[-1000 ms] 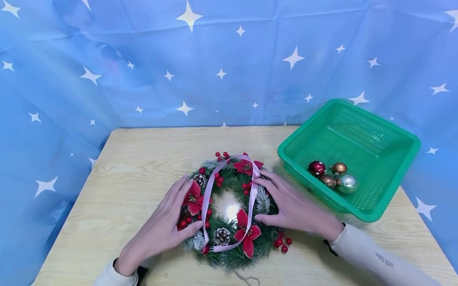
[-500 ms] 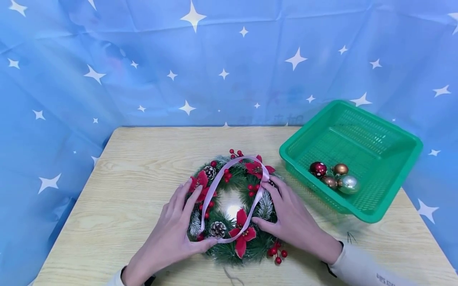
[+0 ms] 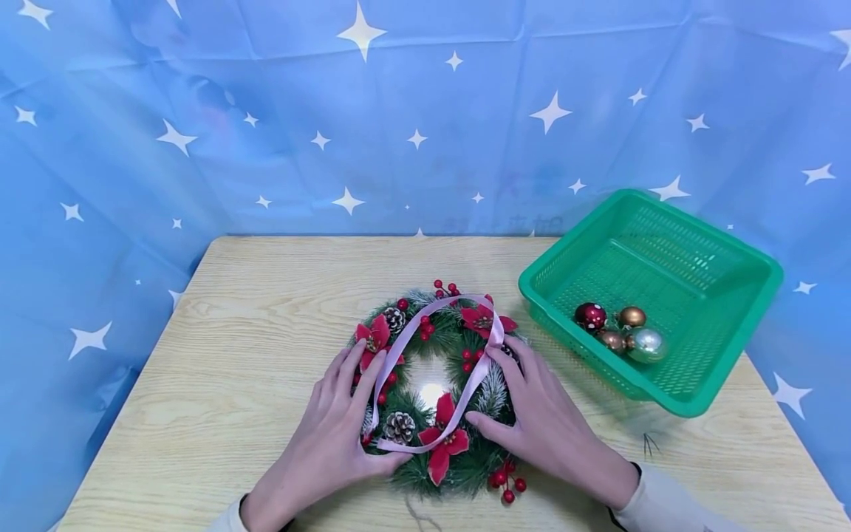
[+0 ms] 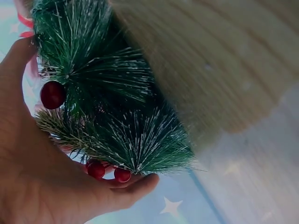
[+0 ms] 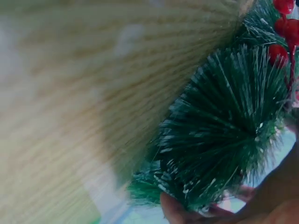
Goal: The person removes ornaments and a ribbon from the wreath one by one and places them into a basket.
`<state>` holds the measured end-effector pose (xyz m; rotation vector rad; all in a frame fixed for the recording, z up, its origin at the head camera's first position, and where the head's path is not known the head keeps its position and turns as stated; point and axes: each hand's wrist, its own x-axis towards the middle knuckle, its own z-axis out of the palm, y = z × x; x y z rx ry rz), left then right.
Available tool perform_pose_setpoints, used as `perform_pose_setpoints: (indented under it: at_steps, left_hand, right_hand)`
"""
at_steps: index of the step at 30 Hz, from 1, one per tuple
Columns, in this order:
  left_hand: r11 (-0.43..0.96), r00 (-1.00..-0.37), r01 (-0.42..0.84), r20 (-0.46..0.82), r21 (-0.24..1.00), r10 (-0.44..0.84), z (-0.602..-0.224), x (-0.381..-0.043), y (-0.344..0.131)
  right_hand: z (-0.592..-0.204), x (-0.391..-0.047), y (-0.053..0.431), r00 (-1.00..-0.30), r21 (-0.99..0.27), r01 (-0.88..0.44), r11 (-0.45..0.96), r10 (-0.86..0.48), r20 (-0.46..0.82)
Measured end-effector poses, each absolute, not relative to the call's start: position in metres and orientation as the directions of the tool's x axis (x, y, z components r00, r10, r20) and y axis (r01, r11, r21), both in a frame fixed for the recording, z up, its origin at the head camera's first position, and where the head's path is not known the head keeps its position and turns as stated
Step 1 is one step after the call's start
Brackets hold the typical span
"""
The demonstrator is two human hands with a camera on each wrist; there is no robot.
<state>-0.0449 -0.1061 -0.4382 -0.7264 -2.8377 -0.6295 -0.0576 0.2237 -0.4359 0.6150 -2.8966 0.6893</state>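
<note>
A green Christmas wreath (image 3: 465, 473) lies on the table, dressed with red poinsettias (image 3: 442, 441), frosted pinecones (image 3: 400, 427) and red berries (image 3: 508, 480). A loop of pale pink ribbon (image 3: 473, 383) lies across its top. My left hand (image 3: 332, 436) grips the wreath's left side; in the left wrist view its thumb and fingers bend around the frosted needles (image 4: 135, 144). Opposite it, my right hand (image 3: 545, 421) holds the right side, fingertips beside the ribbon. Greenery (image 5: 219, 130) hides part of that hand in the right wrist view.
At the back right stands a green plastic basket (image 3: 645, 273) with several ornaments inside, among them a dark red ball (image 3: 590, 315) and a silver one (image 3: 646, 344). A thin string (image 3: 422, 513) trails from the wreath's near edge. Behind the wooden table (image 3: 266, 295) hangs a blue starry cloth (image 3: 399, 89).
The wreath has turned clockwise between my hands: the upper flowers moved right, the near flower and berries left. The ribbon has shifted with it.
</note>
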Motion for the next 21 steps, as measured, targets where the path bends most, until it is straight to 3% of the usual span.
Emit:
perform_pose_setpoints:
  at_steps: [16,21]
  left_hand:
    - [0.755,-0.873,0.487,0.221,0.440,0.434,-0.441,-0.052,-0.116]
    - [0.744,-0.868,0.493,0.204,0.451,0.452,-0.441,-0.054,-0.117]
  right_hand:
    - [-0.429,-0.051,0.237,-0.927,-0.437,-0.376,0.818,-0.336,0.169]
    - [-0.421,-0.066,0.248,-0.904,-0.438,-0.421,0.794,-0.331,0.269]
